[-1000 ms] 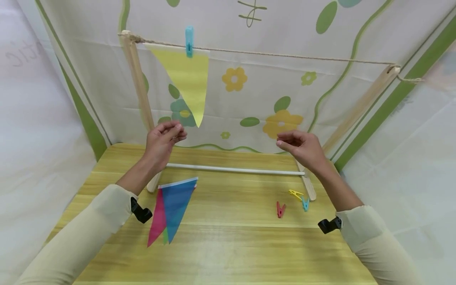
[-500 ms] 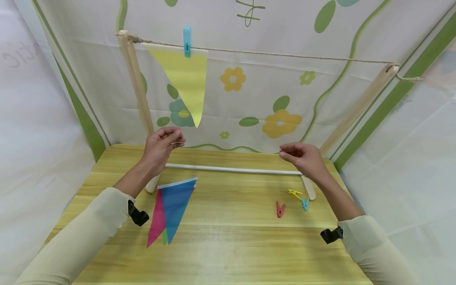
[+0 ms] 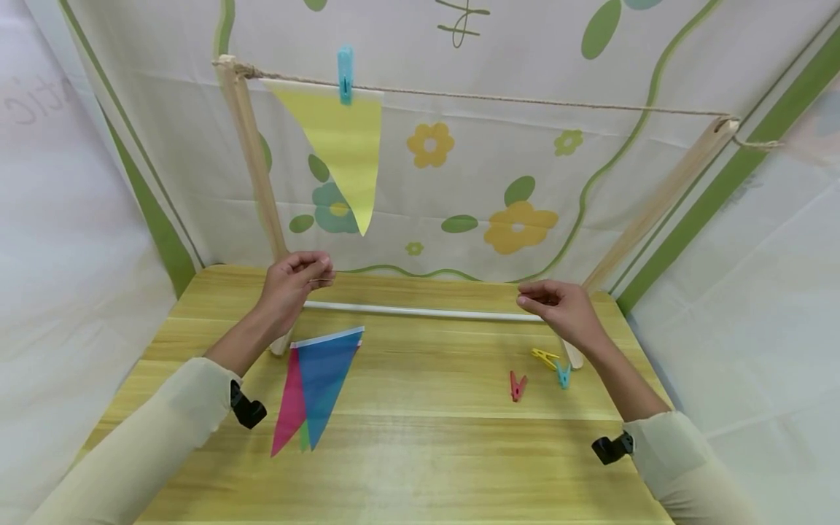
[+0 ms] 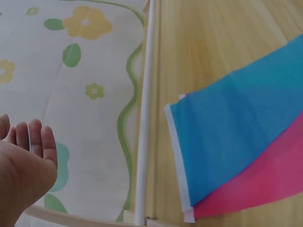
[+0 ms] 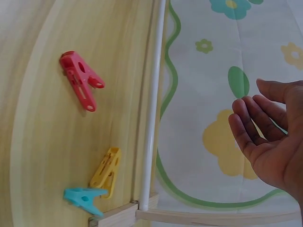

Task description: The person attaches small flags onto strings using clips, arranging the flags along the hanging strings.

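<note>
My left hand [image 3: 289,290] hovers over the left end of the white rod, its fingers loosely bent with nothing between them. Below it on the table lie overlapping triangular pennants: a blue pennant [image 3: 324,379] on top, a pink pennant [image 3: 287,415] and a sliver of a green pennant [image 3: 305,437] beneath. My right hand [image 3: 563,312], also holding nothing, is above the rod's right end. Nearest to it on the table are a red clothespin [image 5: 81,80], a yellow clothespin [image 5: 107,171] and a light-blue clothespin [image 5: 85,198]. A yellow pennant [image 3: 348,138] hangs from the twine [image 3: 492,98] by another light-blue clothespin [image 3: 345,79].
Two wooden posts, a left post [image 3: 252,153] and a right post [image 3: 663,193], hold the twine up at the back. The white rod [image 3: 420,312] joins their feet across the wooden table [image 3: 426,467]. A flowered cloth [image 3: 407,197] stands behind, with pale side walls.
Both hands have come down and slightly towards me from below the twine, staying apart and without anything in them. The pennants and clothespins have stayed put.
</note>
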